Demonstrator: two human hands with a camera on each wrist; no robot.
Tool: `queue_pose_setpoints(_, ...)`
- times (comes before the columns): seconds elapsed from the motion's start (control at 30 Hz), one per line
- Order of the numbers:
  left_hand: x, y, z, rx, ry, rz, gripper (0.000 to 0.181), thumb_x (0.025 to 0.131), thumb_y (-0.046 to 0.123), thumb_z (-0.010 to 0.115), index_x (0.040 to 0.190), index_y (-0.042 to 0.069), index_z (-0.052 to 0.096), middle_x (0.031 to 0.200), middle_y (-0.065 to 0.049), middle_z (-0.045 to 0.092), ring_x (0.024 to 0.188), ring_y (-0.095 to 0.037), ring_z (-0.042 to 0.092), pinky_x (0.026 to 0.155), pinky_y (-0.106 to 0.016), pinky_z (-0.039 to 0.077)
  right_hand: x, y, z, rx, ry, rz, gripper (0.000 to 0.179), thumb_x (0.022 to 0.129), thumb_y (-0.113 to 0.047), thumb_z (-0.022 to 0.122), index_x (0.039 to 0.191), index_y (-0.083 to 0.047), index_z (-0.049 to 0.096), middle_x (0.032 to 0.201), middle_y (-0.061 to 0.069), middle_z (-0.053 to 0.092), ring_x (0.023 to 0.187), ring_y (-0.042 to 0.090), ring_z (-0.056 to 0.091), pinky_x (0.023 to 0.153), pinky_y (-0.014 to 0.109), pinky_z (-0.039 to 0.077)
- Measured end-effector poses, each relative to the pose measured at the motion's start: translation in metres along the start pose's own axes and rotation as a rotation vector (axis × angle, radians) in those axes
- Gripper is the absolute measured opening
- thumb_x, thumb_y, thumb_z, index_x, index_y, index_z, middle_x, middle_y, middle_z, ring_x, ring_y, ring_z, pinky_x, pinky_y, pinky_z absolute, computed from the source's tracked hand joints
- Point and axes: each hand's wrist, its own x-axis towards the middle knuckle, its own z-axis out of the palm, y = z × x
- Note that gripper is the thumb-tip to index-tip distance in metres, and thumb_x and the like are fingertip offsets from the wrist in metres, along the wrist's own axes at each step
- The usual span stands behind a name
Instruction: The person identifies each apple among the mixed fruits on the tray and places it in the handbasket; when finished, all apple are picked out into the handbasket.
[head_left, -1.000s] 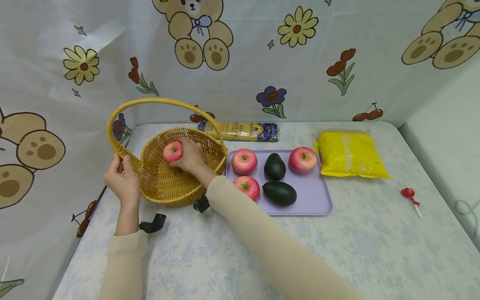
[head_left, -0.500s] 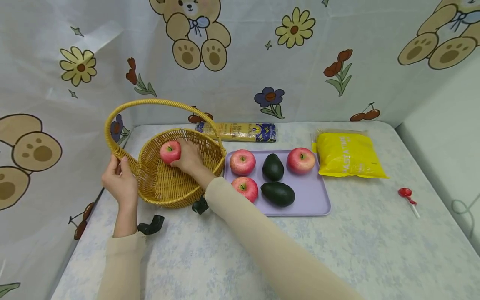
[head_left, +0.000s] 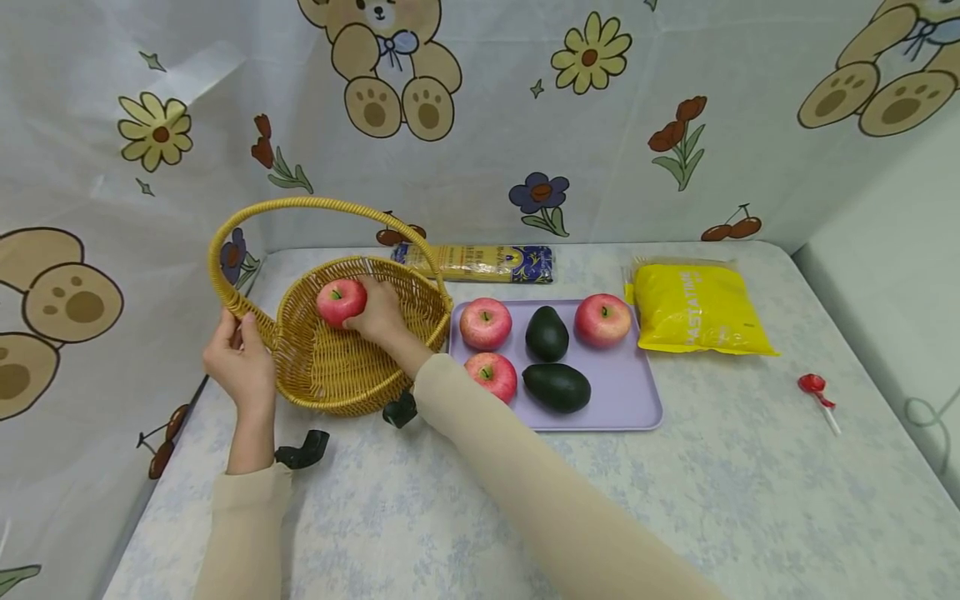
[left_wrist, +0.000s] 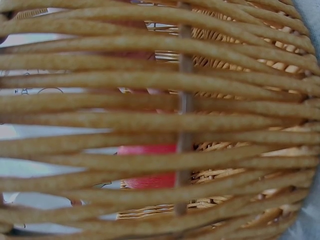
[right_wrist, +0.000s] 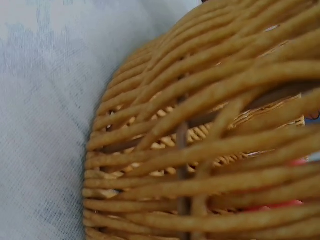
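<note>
A yellow wicker basket [head_left: 341, 400] with a tall arched handle stands on the left of the table. At the lower left end of that handle, my left hand [head_left: 243, 362] grips with thumb and fingers. Inside the basket, my right hand [head_left: 381, 315] holds a red apple [head_left: 339, 302] near the back wall; some of its fingers are hidden behind the fruit. Woven strands fill the left wrist view, and the red apple [left_wrist: 150, 170] shows through their gaps. The right wrist view looks at the basket's outer side [right_wrist: 200, 150].
Right of the basket lies a lilac tray [head_left: 615, 408] with apples [head_left: 486, 323] and two avocados [head_left: 557, 387]. Behind are a long noodle packet [head_left: 480, 262] and a yellow pasta bag [head_left: 701, 308]. A red lollipop [head_left: 813, 385] lies far right. Black wrist mounts [head_left: 303, 450] show under the wrists.
The apple has turned a little in my right hand and shows more of its right side. The left hand keeps its grip on the handle, and the basket has stayed put.
</note>
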Motion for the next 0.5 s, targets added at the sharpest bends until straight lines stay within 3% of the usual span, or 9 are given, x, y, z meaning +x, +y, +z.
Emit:
queue_pose_setpoints(0.27,0.001,-0.004,0.001,0.013,0.004,0.001,0.032,0.100,0.016,0.056,0.131,0.015,0.063,0.121,-0.008,0.069,0.101,-0.007,0.066,0.088,-0.021,0.054,-0.013,-0.008,-0.007,0.071,0.069,0.020,0.085,0.077,-0.023,0.084,0.149,-0.018,0.040,0.146,0.008,0.040,0.136,0.026,0.038,0.108,0.038,0.041)
queue_pose_setpoints(0.5,0.003,-0.005,0.000,0.016,-0.002,-0.005,0.032,0.100,0.018,0.055,0.132,0.018,0.062,0.123,-0.006,0.068,0.102,-0.007,0.066,0.088,-0.021,0.054,-0.049,-0.029,-0.029,0.219,0.022,-0.135,0.085,0.076,-0.022,0.085,0.148,-0.014,0.041,0.143,0.011,0.045,0.129,0.027,0.048,0.100,0.030,0.047)
